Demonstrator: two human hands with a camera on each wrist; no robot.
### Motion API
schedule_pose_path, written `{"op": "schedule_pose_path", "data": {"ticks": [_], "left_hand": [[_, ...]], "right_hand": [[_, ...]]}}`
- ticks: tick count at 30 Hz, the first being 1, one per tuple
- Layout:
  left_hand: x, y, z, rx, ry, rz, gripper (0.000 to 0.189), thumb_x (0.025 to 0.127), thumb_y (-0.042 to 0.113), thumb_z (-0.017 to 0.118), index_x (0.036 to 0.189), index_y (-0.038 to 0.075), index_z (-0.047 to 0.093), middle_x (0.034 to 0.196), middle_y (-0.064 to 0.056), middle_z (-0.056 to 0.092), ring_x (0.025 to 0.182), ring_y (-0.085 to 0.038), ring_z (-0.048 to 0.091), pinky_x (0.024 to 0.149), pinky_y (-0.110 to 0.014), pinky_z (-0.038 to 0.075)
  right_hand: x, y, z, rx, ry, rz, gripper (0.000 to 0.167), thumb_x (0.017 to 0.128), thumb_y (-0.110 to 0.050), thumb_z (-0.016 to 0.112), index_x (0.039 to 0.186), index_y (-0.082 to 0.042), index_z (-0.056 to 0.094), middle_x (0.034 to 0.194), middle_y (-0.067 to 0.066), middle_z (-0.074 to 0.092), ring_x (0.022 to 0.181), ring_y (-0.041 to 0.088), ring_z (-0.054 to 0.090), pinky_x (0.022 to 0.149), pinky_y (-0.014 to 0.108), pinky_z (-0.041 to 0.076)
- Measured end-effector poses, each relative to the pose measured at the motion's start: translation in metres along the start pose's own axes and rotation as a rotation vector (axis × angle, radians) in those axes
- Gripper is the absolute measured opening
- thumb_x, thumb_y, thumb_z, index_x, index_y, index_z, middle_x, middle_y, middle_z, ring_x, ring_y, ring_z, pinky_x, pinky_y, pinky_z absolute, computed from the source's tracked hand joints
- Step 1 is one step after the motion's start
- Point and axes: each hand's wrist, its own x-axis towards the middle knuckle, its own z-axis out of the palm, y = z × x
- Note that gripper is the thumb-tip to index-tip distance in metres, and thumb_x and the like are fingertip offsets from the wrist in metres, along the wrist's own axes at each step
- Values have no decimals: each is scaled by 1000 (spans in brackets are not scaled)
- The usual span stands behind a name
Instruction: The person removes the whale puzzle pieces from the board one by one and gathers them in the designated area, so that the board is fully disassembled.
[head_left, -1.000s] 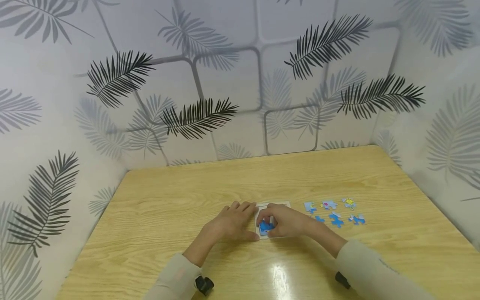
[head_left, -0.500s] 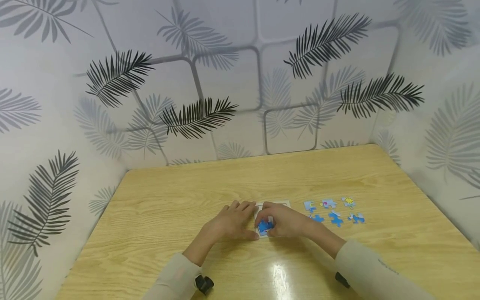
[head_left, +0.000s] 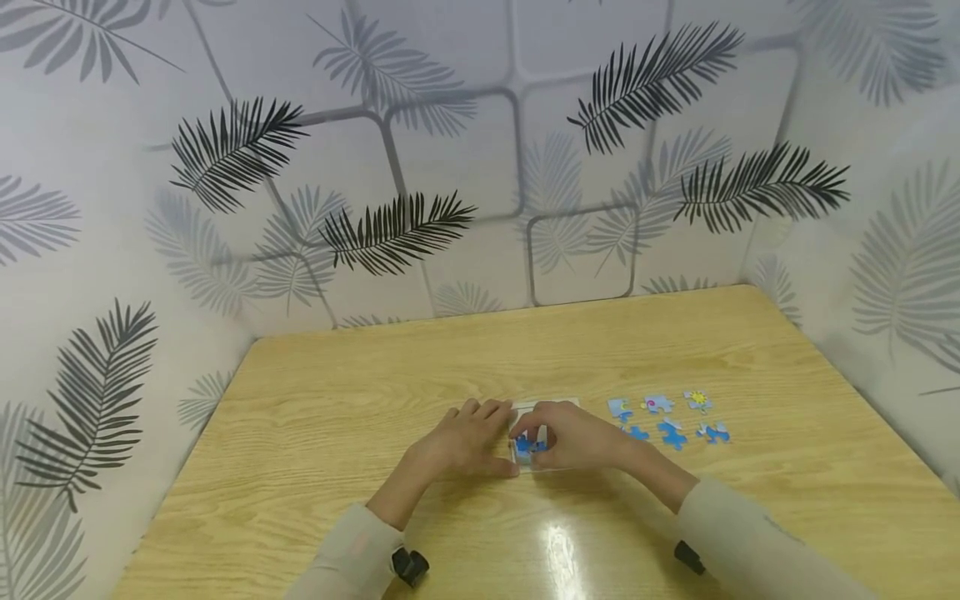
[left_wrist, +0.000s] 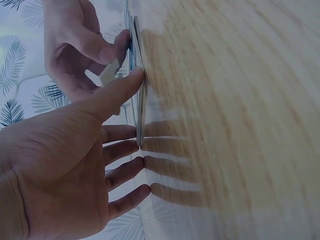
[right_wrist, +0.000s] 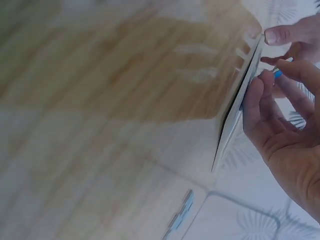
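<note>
My left hand (head_left: 459, 446) lies along the left side of a small white puzzle board (head_left: 567, 401), its fingers extended. In the left wrist view the thumb rests on the board's edge, and the other fingertips touch at its side and the table. My right hand (head_left: 579, 437) is over the board and pinches a blue puzzle piece (head_left: 522, 444) between thumb and fingers. The pale side of this puzzle piece (left_wrist: 109, 73) is tilted up from the board in the left wrist view. Much of the board is hidden under my right hand.
Several loose puzzle pieces lie in two rows right of the board, among them a yellow sun piece (head_left: 698, 400) and a blue piece (head_left: 672, 434). The wooden table (head_left: 337, 400) meets a leaf-patterned wall (head_left: 465, 158) at the back.
The blue puzzle piece has turned and tilted in my right hand's fingers, and that hand has shifted slightly. My left hand stays in the same place at the board.
</note>
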Motion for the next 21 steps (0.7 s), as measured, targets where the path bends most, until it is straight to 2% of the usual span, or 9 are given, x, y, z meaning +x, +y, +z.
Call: {"op": "schedule_pose_path", "data": {"ticks": [3,7,12,21], "left_hand": [[1,0,1,-1,-1,-13,91,96,56,69,165,13,28,167,-5,32,152,-34,30,121,-61,27],[2,0,1,-1,0,-24,93,96,57,68,166,12,26,168,-4,31,153,-32,29,122,-60,26],[2,0,2,-2,11,-12,90,96,56,69,165,14,30,168,-4,32,153,-33,30,122,-60,26],[1,-1,3,-3,18,-9,90,96,56,69,165,15,29,168,-4,31,154,-34,28,123,-60,25]], "right_hand": [[-5,4,-6,66,16,-13,36,91,-1,74,127,-5,70,105,7,67,64,6,57,61,24,53],[-15,10,-16,107,39,7,30,93,-3,73,122,-9,68,106,7,68,61,7,57,57,25,52],[-31,15,-26,119,58,43,21,93,-6,76,111,-12,68,106,6,69,62,10,60,59,27,53],[-67,32,-36,114,76,74,20,91,-8,76,109,-14,72,104,1,71,66,8,58,64,26,52]]}}
